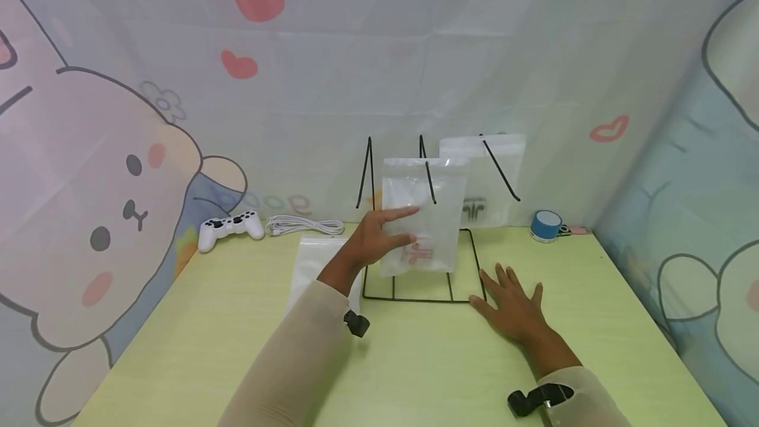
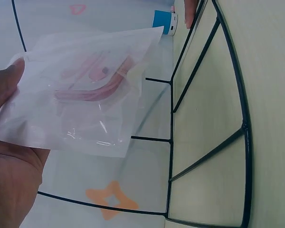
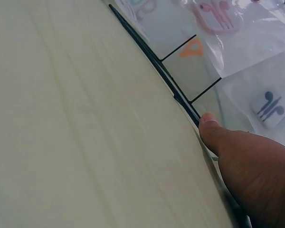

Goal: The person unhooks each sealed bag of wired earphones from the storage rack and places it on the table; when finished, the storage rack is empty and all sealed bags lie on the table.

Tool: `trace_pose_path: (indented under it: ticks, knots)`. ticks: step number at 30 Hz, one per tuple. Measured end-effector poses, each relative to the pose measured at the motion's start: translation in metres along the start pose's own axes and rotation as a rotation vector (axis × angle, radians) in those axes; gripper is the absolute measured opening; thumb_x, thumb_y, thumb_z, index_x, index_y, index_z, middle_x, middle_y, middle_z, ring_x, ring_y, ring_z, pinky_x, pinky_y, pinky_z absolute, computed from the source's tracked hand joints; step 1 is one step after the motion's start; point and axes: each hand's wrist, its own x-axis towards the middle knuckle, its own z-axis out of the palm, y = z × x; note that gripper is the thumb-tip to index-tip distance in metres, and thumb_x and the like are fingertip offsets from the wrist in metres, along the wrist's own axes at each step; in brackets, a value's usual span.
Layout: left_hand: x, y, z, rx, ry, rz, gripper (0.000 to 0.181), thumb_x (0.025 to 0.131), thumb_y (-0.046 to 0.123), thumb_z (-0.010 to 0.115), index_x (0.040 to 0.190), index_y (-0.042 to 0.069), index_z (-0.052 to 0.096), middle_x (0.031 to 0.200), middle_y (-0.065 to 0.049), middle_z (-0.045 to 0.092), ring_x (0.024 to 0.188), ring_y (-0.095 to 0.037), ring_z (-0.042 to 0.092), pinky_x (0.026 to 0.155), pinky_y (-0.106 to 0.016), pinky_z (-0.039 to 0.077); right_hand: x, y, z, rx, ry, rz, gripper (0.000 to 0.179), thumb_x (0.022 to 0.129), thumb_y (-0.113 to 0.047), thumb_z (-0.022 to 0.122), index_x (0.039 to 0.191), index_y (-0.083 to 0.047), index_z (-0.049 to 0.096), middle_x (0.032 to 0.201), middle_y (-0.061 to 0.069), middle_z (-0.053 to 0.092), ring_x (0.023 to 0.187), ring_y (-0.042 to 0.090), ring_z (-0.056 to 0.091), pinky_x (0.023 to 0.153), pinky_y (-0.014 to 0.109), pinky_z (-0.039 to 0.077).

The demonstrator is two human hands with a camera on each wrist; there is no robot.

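A black wire stand [image 1: 423, 300] with several hooks stands on the table. From its middle hook hangs a clear zip bag [image 1: 396, 183] holding a pink earphone-marked item [image 2: 102, 90]. My left hand [image 1: 375, 236] is at this bag's left side, thumb and index finger extended across its front in the head view. In the left wrist view the bag covers part of that hand. A second zip bag [image 1: 495, 180] with a dark earphone-marked item [image 3: 270, 105] hangs on the right hook. My right hand [image 1: 514, 305] lies with spread fingers at the stand's front right corner, thumb touching the frame.
A flat zip bag [image 1: 314, 262] lies left of the stand, partly behind my left arm. A white game controller [image 1: 230, 228] and a coiled white cable [image 1: 304, 225] sit at the back left. Toward the back right stands a blue-and-white cylinder [image 1: 545, 225], with scissors [image 1: 570, 230] beside it.
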Motion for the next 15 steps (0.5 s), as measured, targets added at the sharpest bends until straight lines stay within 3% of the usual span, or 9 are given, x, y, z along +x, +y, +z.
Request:
trace_pose_path:
  ticks: [9,15]
  knots:
    - [-0.01,0.003,0.001,0.052,0.031,0.042,0.055,0.095,0.011,0.084,0.148,0.012,0.069,0.154,-0.009,0.066,0.149,-0.028,0.06,0.123,-0.051,0.049,0.001,-0.001,-0.002,-0.005,-0.003,0.002,0.081,0.109,-0.068,0.05,0.172,-0.018,0.038,0.181,0.025,0.021,0.168,0.053,0.014,0.117,0.093,-0.006]
    - [-0.017,0.007,0.002,0.083,0.048,0.021,0.052,0.096,0.01,0.083,0.147,0.015,0.071,0.149,-0.011,0.071,0.12,-0.021,0.072,0.106,-0.045,0.059,0.0,-0.001,-0.002,0.008,-0.007,0.002,0.081,0.109,-0.067,0.051,0.171,-0.017,0.039,0.18,0.025,0.021,0.168,0.053,0.014,0.117,0.093,-0.006]
